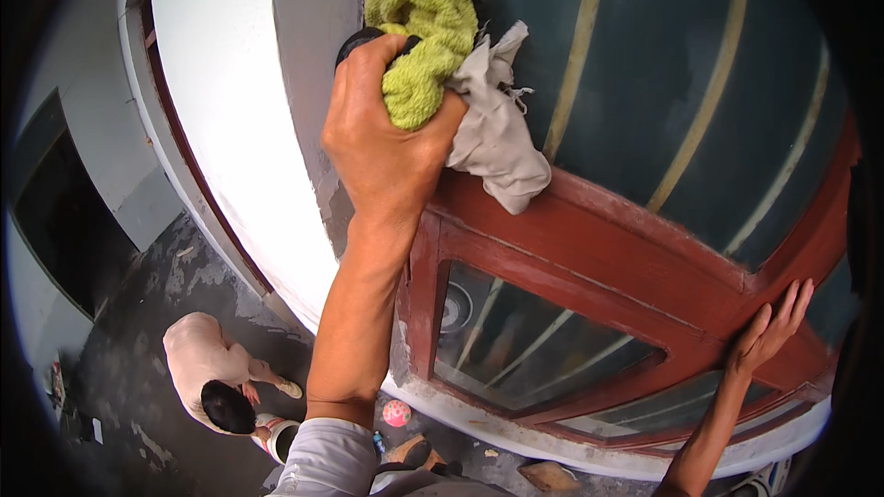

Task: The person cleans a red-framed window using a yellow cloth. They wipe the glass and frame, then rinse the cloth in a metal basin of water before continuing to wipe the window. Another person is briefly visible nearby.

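Observation:
My left hand (pixel 394 131) is raised high at the window's left side, its fingers closed around a bunched yellow-green terry cloth (pixel 428 27). A greyish-white rag (pixel 501 131) hangs beside it, over the upper edge of the red wooden window rail (pixel 587 241). Something black shows at my fingertips, partly hidden by the hand and cloth. My right hand (pixel 773 328) rests against the red frame at the lower right, fingers apart and holding nothing. Glass panes (pixel 642 69) with pale vertical bars behind them lie above and below the rail.
At the lower left, another person (pixel 207 373) bends over a white bucket (pixel 280 438) on the dark ground. A pink ball (pixel 396 413) lies near the wall's foot. White wall (pixel 221 83) stands left of the window, and a dark doorway (pixel 69 214) opens at the far left.

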`<state>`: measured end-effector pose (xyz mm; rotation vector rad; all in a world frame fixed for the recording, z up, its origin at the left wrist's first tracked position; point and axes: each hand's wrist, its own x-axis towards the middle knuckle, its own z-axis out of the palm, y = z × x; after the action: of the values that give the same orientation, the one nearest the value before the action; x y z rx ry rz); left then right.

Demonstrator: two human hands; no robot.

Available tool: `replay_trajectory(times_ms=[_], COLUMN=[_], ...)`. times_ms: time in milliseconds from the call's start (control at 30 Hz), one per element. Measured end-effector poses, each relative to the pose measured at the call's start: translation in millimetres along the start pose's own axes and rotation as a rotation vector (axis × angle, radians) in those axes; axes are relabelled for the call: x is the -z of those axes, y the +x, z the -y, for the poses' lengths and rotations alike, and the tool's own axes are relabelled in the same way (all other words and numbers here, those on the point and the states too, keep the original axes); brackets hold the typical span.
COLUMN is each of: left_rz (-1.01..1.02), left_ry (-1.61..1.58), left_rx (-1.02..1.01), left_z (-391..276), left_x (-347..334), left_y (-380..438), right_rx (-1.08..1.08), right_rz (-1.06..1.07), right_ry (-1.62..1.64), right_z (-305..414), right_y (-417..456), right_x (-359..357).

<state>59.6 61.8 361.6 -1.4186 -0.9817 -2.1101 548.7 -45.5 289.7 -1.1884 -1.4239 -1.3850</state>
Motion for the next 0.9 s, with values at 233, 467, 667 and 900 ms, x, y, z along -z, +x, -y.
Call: replay_trajectory(times_ms=[233,467,667,900], left_rz=[0.128,-0.056,0.061,0.126], left_ry=[0.105,-0.001,0.058,0.125], left_rx=[0.196,-0.077,0.092,0.278], left_z=[36,-8,10,39], left_x=[69,-5,22,64], left_y=[-165,-30,-96,-222], right_rx=[-0.023,0.003,-0.002,-0.006], right_rz=[-0.022,-0.022,0.000,-0.015], right_ry=[0.024,0.029,0.043,0.031], right_z=[12,7,13,11], right_y=[4,7,4,6], right_x=[-2,3,3,1])
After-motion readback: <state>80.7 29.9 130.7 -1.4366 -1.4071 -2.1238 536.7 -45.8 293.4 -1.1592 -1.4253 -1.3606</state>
